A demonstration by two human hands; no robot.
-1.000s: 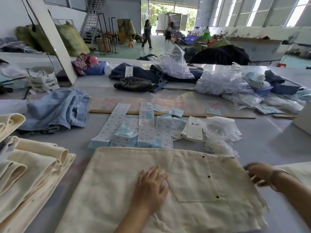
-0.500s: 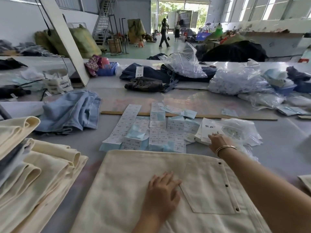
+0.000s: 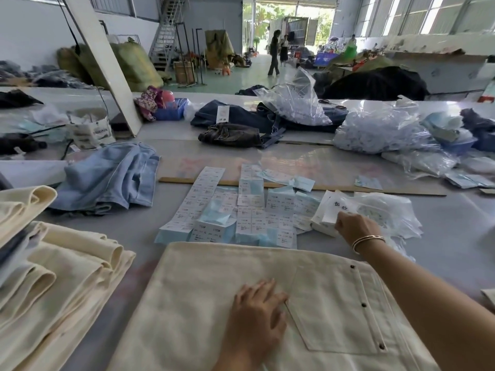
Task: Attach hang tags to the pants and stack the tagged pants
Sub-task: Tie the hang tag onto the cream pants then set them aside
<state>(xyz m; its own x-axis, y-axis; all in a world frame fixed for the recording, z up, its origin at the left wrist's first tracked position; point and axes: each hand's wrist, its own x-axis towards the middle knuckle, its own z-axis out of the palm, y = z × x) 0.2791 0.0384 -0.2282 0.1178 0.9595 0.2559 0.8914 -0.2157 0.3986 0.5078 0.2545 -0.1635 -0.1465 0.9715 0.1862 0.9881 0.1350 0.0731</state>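
Cream pants point(image 3: 241, 298) laid flat at 6 o'clock, back pocket up, no hang tag visible on them yet. Left hand point(image 3: 257, 314) resting palm-down on the fabric, fingers extended and relaxed, pressing the cloth still. Right hand point(image 3: 353, 226) reaching to 1 o'clock, fingers curled onto a small stack of white hang tags point(image 3: 329, 212) beside a clear plastic bag point(image 3: 385, 212); exact pinch partly hidden behind the knuckles. Folded cream pants stack point(image 3: 53, 263) at 9 o'clock, probably the finished pile, though no tags show from this angle. Judged stage: fetching a tag for the current pair; attaching and stacking still ahead.

Sticker label sheets point(image 3: 235, 212) spread at 12 o'clock, near the waistband. Light-blue jeans point(image 3: 109, 178) crumpled at 10 o'clock. Wooden ruler point(image 3: 375, 190) lying across the grey table point(image 3: 455, 236). Dark jeans point(image 3: 241, 127) and bulging plastic bags point(image 3: 380, 129) farther back. Beyond: warehouse hall with a staircase point(image 3: 166, 33), green sacks point(image 3: 134, 62), open doorway with two standing people point(image 3: 277, 53).
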